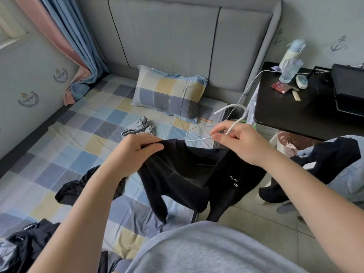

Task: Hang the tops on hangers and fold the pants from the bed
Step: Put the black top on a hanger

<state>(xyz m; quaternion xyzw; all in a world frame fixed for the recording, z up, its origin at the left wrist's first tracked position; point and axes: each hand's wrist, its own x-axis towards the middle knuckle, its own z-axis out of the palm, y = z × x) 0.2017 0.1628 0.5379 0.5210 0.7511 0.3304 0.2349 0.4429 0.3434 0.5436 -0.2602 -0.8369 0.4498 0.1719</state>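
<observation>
**Black top and white hanger held above the bed**

We hold the black top (189, 174) in the air over the near edge of the bed (59, 154), its body and sleeves hanging down between our arms. Our left hand (136, 152) grips the cloth at its upper edge, the fingers (151, 147) curled over a bunched fold with the thumb under it. Our right hand (242, 144) pinches the white hanger (238, 121) at the neck just below its hook; its fingers (222, 127) are narrow, closed round the thin shaft. The hook stands up above that hand, and one arm of the hanger runs left to the top's opening, where its end goes out of sight.

On the checked sheet lie other clothes: a crumpled grey garment (138, 129) beyond our left hand, a black garment (78, 186) beneath our left forearm, and a dark heap (25, 239) at the lower left corner. A checked pillow (169, 93) leans at the grey headboard (177, 36).

To the right stands a black desk (285, 113) carrying a clear bottle (291, 69), a red pack (280, 87) and a lighter (296, 96). A white cable (254, 81) trails from the desk down onto the bed.
</observation>
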